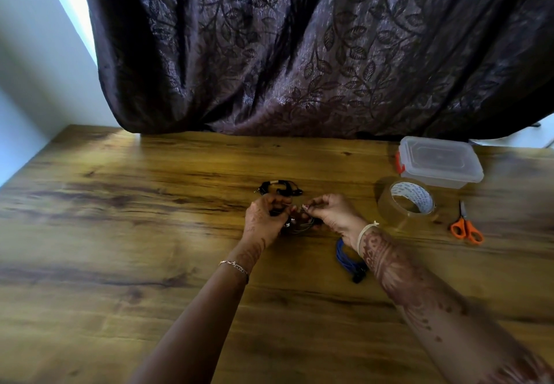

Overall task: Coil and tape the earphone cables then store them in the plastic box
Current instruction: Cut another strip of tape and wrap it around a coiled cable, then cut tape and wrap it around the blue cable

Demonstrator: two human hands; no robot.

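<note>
While the left hand (pixel 263 218) and right hand (pixel 332 214) meet over the table (pixel 150 203), both pinch one dark earphone cable (pixel 299 227). A black coil (pixel 278 188) lies just beyond; the closed plastic box (pixel 439 161) stands far right.

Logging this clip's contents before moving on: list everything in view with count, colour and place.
table: one, brown wood, under everything
curtain: one, dark, behind table
plastic box: one, clear, far right
tape roll: one, brownish, near the box
scissors: one, orange-handled, right of tape roll
black earphone coil: one, beyond the hands
blue earphone coil: one, by right wrist
dark cable: one, between the hands
left hand, right hand: both pinch the dark cable
</note>
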